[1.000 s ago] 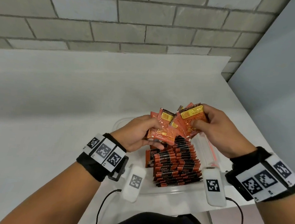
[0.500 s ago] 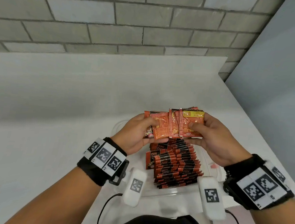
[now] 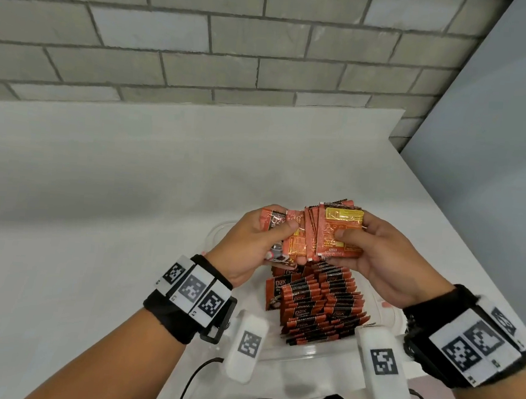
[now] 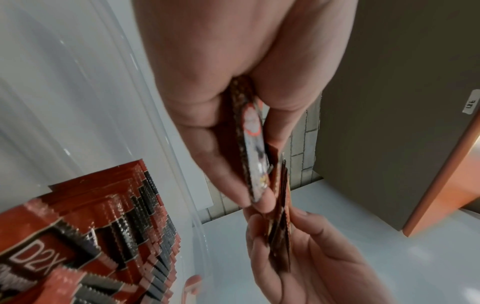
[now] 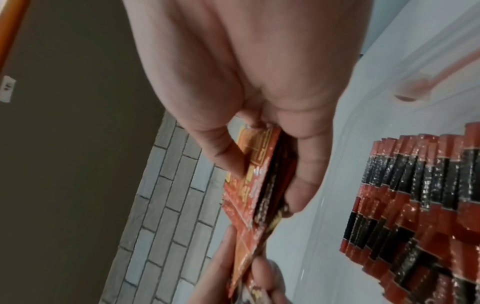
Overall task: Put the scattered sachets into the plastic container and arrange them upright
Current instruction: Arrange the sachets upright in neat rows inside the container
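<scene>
Left hand (image 3: 252, 242) fingers: being pinched round a few red foil sachets (image 3: 287, 236).
Right hand (image 3: 373, 258) fingers: being curled round a fanned red-and-gold sachet bundle (image 3: 339, 233).
Clear plastic container (image 3: 384, 319): being hovered over, upright red-black sachet rows (image 3: 316, 304) inside.
White bench (image 3: 98, 202): bearing the container.

Sachets (image 3: 339, 233): glossy foil w/ crimped, serrated edges, glinting in the wrist views. Container (image 3: 385, 309): clear, smooth plastic, shiny. Table (image 3: 96, 217): matt white, smooth. Wall (image 3: 236, 39): rough grey brick, matt. Wristbands (image 3: 184, 300): black cloth w/ white plastic tags.
</scene>
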The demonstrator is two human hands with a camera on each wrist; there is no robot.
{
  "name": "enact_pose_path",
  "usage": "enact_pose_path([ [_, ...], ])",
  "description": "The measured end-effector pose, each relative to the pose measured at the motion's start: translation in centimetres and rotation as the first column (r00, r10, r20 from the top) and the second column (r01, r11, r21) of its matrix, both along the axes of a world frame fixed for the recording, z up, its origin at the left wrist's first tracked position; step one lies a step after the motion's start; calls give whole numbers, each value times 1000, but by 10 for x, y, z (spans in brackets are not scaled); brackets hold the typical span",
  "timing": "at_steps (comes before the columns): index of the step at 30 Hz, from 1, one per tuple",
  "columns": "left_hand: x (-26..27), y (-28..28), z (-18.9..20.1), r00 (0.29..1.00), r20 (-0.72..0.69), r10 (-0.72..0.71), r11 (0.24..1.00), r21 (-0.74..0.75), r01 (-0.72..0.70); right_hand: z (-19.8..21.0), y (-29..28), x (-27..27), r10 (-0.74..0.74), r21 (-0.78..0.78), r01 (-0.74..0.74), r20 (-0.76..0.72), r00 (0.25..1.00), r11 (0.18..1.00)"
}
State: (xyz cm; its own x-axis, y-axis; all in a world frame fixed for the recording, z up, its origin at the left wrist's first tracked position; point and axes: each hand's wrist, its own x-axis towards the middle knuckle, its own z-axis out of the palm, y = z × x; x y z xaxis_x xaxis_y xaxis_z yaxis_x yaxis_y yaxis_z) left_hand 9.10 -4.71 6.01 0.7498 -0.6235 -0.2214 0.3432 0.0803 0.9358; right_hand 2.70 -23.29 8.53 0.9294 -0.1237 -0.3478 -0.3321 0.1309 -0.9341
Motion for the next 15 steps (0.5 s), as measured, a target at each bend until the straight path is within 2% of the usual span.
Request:
enact_pose_path([
  [2, 1, 0, 1, 1000, -17, -8, 1000, 23, 8, 0, 0, 0, -6, -4, 6, -6, 1000, 1000],
  [6, 3, -2, 4, 999, 5, -48, 995, 85, 47, 3, 2, -1, 44, -157, -43, 9, 999, 987],
  [9, 3, -5, 6, 1000, 21, -2, 989, 148, -1, 2, 5, -2, 83, -138, -83, -8, 997, 987],
  [13, 5, -7, 6, 969, -220, 111, 993, -18, -118, -4, 5, -1, -32, -29, 32, 0, 999, 999],
  [15, 4, -7, 5, 947, -284, 148, 981, -81, -178, -6, 5, 0, -82, 8, 82, -4, 997, 997],
])
